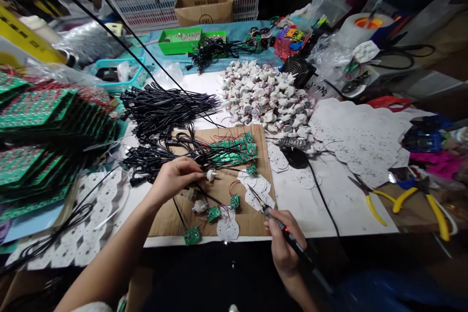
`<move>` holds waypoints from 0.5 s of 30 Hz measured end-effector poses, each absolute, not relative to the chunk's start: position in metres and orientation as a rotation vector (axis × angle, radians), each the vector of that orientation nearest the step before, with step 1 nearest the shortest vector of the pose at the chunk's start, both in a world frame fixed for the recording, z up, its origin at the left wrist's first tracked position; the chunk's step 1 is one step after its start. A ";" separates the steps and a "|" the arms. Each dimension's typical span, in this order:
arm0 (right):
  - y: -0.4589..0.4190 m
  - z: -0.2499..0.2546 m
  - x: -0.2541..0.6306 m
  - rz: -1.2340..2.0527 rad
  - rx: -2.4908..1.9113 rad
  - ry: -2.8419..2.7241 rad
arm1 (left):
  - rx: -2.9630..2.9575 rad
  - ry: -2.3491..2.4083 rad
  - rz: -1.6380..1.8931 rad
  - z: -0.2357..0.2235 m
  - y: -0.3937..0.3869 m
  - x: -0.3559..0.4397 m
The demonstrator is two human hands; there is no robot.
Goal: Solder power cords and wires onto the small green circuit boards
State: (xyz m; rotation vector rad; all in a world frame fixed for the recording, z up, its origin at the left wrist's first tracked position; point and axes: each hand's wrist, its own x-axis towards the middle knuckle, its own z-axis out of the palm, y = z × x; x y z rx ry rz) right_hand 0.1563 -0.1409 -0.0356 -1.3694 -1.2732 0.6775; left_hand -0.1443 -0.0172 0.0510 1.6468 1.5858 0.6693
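My left hand (182, 175) is closed in a pinch over the cardboard sheet (161, 219), with a small white plastic part (211, 175) at its fingertips. Black cables run beneath that hand. My right hand (285, 239) grips a soldering iron (280, 224) with a lit red dot, its tip pointing up and left over white shaped sheets (258, 187). Between the hands lie small green circuit boards (213, 212) with wires attached, another white part (199, 206) and a round white piece (227, 227). More green boards (236, 150) with red and black wires sit farther back.
Bundled black cables (161, 107) and a heap of white motor-like parts (266, 92) are behind the cardboard. Stacked green panels (36, 117) stand at left. White sheets (361, 136), cutters (369, 200) and yellow-handled pliers (420, 200) lie at right. A coil of solder (294, 144) rests near the heap.
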 end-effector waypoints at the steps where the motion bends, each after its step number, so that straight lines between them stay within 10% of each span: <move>1: -0.141 -0.036 0.156 0.680 -1.369 -1.276 | 1.605 1.589 0.696 0.050 -0.018 -0.146; 15: -0.143 -0.043 0.158 0.714 -1.313 -1.251 | 1.710 2.370 0.954 0.055 -0.092 -0.149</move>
